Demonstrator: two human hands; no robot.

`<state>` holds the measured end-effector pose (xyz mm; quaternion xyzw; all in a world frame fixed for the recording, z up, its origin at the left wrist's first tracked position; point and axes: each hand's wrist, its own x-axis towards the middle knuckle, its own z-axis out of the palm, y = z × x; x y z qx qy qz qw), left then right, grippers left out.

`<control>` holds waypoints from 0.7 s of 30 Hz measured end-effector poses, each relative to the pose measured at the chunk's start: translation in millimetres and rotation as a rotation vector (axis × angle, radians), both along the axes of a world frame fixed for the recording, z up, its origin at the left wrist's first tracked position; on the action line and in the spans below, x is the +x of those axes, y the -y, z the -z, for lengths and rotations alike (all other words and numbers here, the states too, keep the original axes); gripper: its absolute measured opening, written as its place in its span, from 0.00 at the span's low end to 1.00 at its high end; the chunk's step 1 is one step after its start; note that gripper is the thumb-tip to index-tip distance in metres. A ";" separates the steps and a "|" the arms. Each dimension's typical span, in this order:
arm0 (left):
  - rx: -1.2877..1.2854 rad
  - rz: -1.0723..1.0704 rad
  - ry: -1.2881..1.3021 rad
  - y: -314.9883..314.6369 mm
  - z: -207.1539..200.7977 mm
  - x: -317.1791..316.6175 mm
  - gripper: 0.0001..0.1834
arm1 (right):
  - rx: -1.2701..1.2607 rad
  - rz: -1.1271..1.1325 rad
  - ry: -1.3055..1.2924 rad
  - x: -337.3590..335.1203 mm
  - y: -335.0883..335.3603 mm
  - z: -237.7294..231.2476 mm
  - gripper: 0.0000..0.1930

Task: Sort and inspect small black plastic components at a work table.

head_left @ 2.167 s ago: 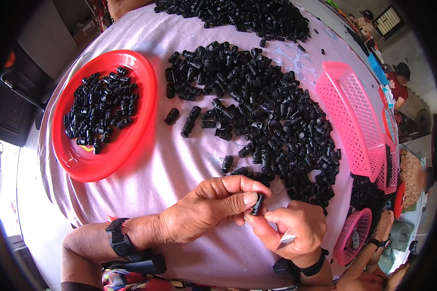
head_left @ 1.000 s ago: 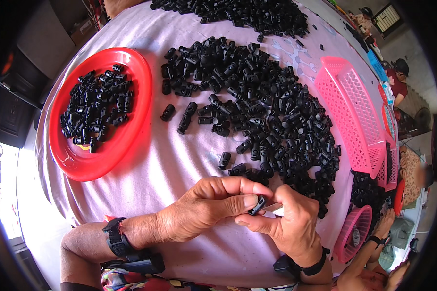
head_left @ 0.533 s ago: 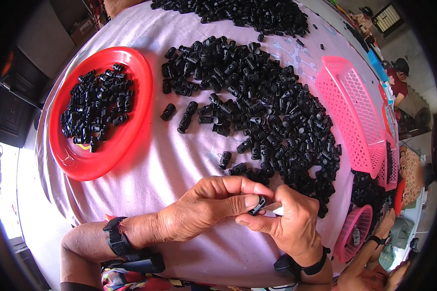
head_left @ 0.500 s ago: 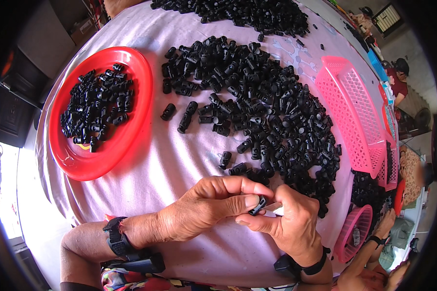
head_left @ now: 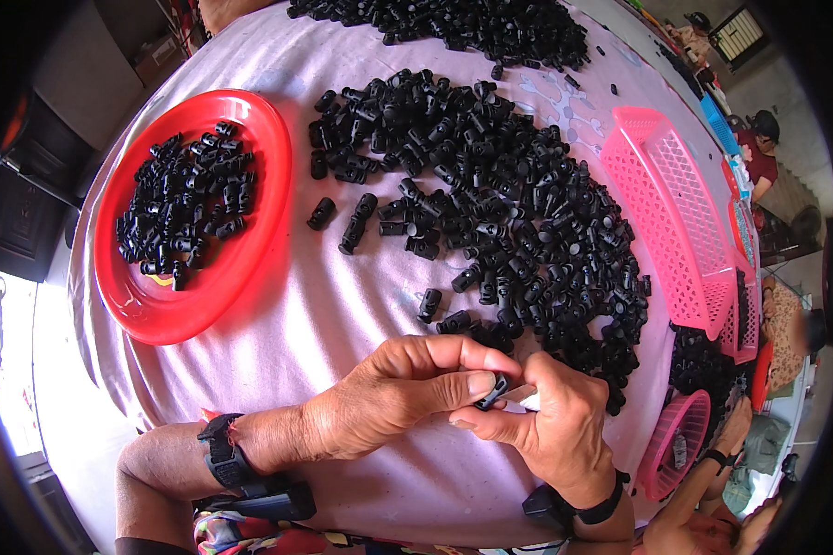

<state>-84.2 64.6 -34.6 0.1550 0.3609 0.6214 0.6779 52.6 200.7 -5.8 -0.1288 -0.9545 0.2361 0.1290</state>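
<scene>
One black piece (head_left: 493, 392) is pinched in the left hand (head_left: 407, 387), apparently steadied for the pale tool (head_left: 523, 397) gripped in the right hand (head_left: 563, 416), close beside it. Similar pieces (head_left: 509, 203) heap ahead on the bench (head_left: 342, 305), probably for easy reach.

Black wrist straps (head_left: 226, 455) are worn with multicoloured, patterned clothing (head_left: 239, 534).

Long basket (head_left: 655, 208) at 3 o'clock, round basket (head_left: 654, 457) around 4, both pink lol. Dark cabinet (head_left: 28, 227) over at 9, window (head_left: 739, 40) way out at 2, person (head_left: 762, 167) in dark red between 2 and 3.
</scene>
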 end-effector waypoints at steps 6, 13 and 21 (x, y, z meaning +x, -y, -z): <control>-0.003 -0.008 0.001 0.0 -0.5 0.8 0.14 | 0.002 -0.004 0.006 0.2 0.1 0.9 0.29; -0.018 -0.013 0.016 0.0 -2.0 0.5 0.14 | -0.008 -0.008 -0.021 -0.5 0.2 2.0 0.29; 0.023 -0.025 0.017 0.0 1.5 1.8 0.14 | -0.006 -0.010 -0.011 0.1 0.1 2.6 0.30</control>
